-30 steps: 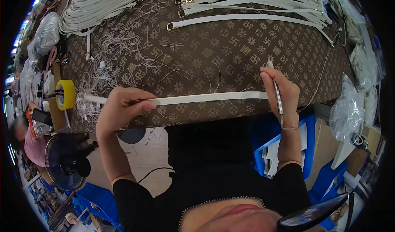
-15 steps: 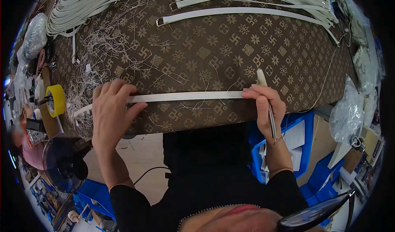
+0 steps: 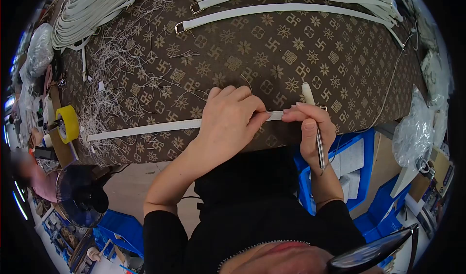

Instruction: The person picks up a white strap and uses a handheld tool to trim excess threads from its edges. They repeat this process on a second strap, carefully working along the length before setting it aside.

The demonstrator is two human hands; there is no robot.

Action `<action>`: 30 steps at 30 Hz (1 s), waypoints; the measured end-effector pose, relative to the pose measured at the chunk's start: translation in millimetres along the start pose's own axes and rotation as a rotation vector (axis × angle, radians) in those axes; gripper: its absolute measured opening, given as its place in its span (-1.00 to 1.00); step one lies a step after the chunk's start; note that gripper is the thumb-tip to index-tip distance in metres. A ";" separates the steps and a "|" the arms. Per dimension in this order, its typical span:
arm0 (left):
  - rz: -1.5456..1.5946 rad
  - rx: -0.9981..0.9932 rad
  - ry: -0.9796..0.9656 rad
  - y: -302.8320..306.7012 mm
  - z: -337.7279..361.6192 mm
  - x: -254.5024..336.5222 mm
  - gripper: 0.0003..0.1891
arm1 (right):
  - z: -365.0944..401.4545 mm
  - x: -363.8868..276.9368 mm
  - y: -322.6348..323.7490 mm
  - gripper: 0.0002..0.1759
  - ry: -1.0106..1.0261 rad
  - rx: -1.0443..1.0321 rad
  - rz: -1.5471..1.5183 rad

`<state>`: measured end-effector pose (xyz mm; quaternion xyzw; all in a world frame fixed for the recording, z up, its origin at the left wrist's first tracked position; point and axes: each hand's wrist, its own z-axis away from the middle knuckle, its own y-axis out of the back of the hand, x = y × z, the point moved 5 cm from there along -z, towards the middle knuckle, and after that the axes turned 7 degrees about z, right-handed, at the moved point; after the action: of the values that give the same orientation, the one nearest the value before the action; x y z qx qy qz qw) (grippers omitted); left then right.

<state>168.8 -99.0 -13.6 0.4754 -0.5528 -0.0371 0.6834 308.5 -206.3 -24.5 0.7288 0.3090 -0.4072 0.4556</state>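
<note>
A narrow white belt (image 3: 145, 129) stretches sideways across the patterned brown cloth, its free end at the left. My left hand (image 3: 230, 116) lies over the belt, thumb and forefinger pinching it close to my right hand. In my right hand (image 3: 315, 128), the fingertips grip the belt near its right end, where a small metal buckle shows behind the fingers. The same hand also holds a slim tool (image 3: 320, 148) with a pale, thick end pointing away from me and a metal shaft toward my wrist.
Loose white threads (image 3: 126, 75) litter the left side. Bundled white belts (image 3: 92, 14) lie at the back left, more buckled belts (image 3: 291, 9) at the back right. Yellow tape (image 3: 68, 123) stands at the left edge, near a fan (image 3: 80, 196). A blue bin (image 3: 366, 162) sits below right.
My left hand has slid right along the belt, from near its left end to beside my right hand, and now pinches it. The buckle has come into view by my right hand.
</note>
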 end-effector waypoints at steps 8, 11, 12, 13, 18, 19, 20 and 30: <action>0.080 0.114 -0.048 0.0 14.1 -1.2 -0.84 | 6.2 8.4 10.9 -0.44 0.064 0.151 -0.097; 0.108 0.148 -0.077 0.8 18.2 -2.9 -0.81 | 10.6 -0.6 12.1 -0.52 0.045 0.140 -0.069; 0.118 0.154 -0.092 1.2 18.7 -3.1 -0.80 | 12.5 -4.4 11.6 -0.61 0.016 0.117 -0.073; 0.118 0.149 -0.094 1.2 18.9 -3.2 -0.80 | 16.0 -7.7 9.4 -0.66 -0.005 0.076 -0.042; 0.141 0.139 -0.096 4.3 19.7 -4.2 -0.78 | 21.6 -14.1 -4.8 -0.64 0.058 0.027 0.111; 0.138 0.136 -0.094 4.3 20.1 -5.1 -0.78 | 21.0 -14.1 -6.1 -0.66 0.071 0.033 0.099; 0.144 0.133 -0.106 4.0 20.5 -5.6 -0.77 | 20.3 -14.3 -7.0 -0.66 0.069 0.034 0.095; 0.137 0.105 -0.118 1.9 20.7 -6.1 -0.73 | 15.7 -15.2 -14.0 -0.74 0.107 0.016 0.147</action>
<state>149.2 -107.0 -17.9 0.4684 -0.6245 0.0108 0.6249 284.9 -216.3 -21.0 0.7737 0.2752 -0.3358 0.4614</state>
